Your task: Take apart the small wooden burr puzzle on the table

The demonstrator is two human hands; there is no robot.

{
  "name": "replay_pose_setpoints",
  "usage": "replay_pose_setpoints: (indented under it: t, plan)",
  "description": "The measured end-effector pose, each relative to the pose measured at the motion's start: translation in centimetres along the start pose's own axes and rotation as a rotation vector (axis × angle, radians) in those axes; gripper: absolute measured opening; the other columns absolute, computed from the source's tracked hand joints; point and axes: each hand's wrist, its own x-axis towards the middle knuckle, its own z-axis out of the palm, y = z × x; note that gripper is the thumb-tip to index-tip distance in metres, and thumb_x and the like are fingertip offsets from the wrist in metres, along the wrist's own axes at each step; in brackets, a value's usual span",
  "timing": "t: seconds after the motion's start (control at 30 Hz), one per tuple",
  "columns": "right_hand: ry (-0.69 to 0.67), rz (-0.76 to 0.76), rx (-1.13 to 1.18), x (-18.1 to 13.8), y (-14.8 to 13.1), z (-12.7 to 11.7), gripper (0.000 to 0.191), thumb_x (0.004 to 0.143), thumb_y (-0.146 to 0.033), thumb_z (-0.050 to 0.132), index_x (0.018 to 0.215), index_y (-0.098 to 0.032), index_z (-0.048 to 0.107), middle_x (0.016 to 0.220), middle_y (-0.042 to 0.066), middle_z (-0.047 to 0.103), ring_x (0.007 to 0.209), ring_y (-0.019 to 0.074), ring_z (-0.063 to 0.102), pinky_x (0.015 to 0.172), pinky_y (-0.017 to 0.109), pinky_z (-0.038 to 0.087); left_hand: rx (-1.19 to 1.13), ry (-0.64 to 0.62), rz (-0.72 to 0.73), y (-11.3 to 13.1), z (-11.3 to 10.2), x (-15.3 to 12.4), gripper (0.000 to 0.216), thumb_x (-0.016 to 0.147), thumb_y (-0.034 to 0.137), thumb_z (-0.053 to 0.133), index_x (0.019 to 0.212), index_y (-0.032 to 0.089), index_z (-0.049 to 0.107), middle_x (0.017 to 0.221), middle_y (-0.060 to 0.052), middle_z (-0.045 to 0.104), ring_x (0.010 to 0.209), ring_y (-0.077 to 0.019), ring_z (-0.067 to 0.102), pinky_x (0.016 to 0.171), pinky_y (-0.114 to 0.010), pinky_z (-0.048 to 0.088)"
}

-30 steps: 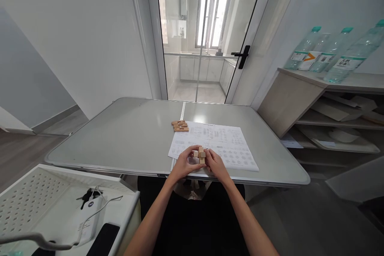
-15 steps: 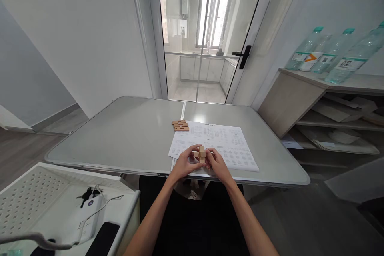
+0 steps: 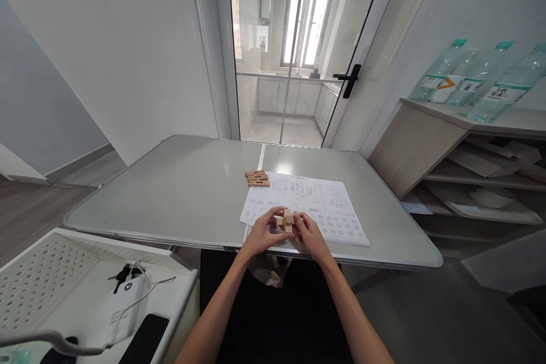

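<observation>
Both of my hands hold a small puzzle of interlocking light wooden blocks (image 3: 288,220) above the near edge of the paper sheet. My left hand (image 3: 263,233) grips it from the left, with the fingers behind and the thumb along its lower front. From the right, my right hand (image 3: 310,234) pinches the puzzle with bent fingers. Parts of the blocks are hidden behind the fingers. The printed sheet (image 3: 333,216), covered in small diagrams, lies under and beyond my hands. At its upper left corner rest several notched brown wooden pieces (image 3: 258,183), side by side.
The grey folding table (image 3: 170,193) has a seam down its middle. At lower left stands a white bin (image 3: 179,278) holding keys (image 3: 124,277), a white power bank (image 3: 128,301) with a cable and a black phone (image 3: 147,338). Plastic bottles (image 3: 439,71) stand on a shelf unit (image 3: 420,142) at right.
The puzzle has turned slightly in my fingers, so a protruding block now shows toward the right hand. My hands stay in nearly the same place; the view has shifted slightly.
</observation>
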Motion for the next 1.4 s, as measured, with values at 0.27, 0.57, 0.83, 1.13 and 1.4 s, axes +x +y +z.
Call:
replay_pose_setpoints:
  t: [0.27,0.57,0.83,1.13,1.4]
  plan:
    - [0.017,0.007,0.009,0.1,0.1,0.1,0.051,0.092,-0.075,0.059,0.08,-0.025,0.053,0.052,-0.006,0.048,0.042,0.0135,0.041,0.044,0.028,0.033,-0.068,-0.006,-0.006,0.2,0.1,0.0,0.067,0.075,0.047,0.088,0.132,0.024,0.062,0.124,-0.008,0.071,0.103,-0.0234,0.071,0.094,-0.037,0.057]
    - [-0.015,0.005,0.057,0.1,0.0,0.1,0.047,0.093,-0.07,0.06,0.086,-0.026,0.044,0.05,-0.01,0.049,0.039,0.0104,0.038,0.042,0.023,0.028,-0.041,0.009,-0.025,-0.7,0.0,0.4,0.071,0.071,0.046,0.091,0.133,0.024,0.063,0.115,-0.007,0.074,0.099,-0.0221,0.07,0.093,-0.035,0.056]
    - [-0.042,-0.013,0.073,0.1,-0.1,-0.1,0.047,0.095,-0.069,0.06,0.084,-0.026,0.043,0.049,-0.01,0.048,0.039,0.0103,0.037,0.043,0.023,0.025,-0.044,-0.007,-0.05,-0.9,-0.3,0.5,0.074,0.071,0.046,0.091,0.136,0.023,0.064,0.116,-0.007,0.075,0.097,-0.0221,0.07,0.091,-0.034,0.056]
    - [-0.037,-0.006,0.09,0.0,0.0,-0.3,0.046,0.094,-0.067,0.062,0.084,-0.025,0.046,0.05,-0.01,0.046,0.041,0.0082,0.034,0.043,0.021,0.025,-0.03,-0.021,-0.089,-0.4,-0.3,0.5,0.079,0.074,0.049,0.089,0.142,0.019,0.064,0.113,-0.007,0.076,0.094,-0.0214,0.065,0.088,-0.034,0.053]
    - [0.007,0.001,0.109,0.4,0.4,-0.1,0.047,0.092,-0.067,0.065,0.084,-0.025,0.047,0.051,-0.01,0.047,0.041,0.0077,0.033,0.041,0.02,0.023,-0.03,-0.03,-0.088,-0.7,-0.5,0.5,0.087,0.074,0.047,0.089,0.15,0.022,0.057,0.12,-0.007,0.075,0.101,-0.0227,0.064,0.095,-0.037,0.052]
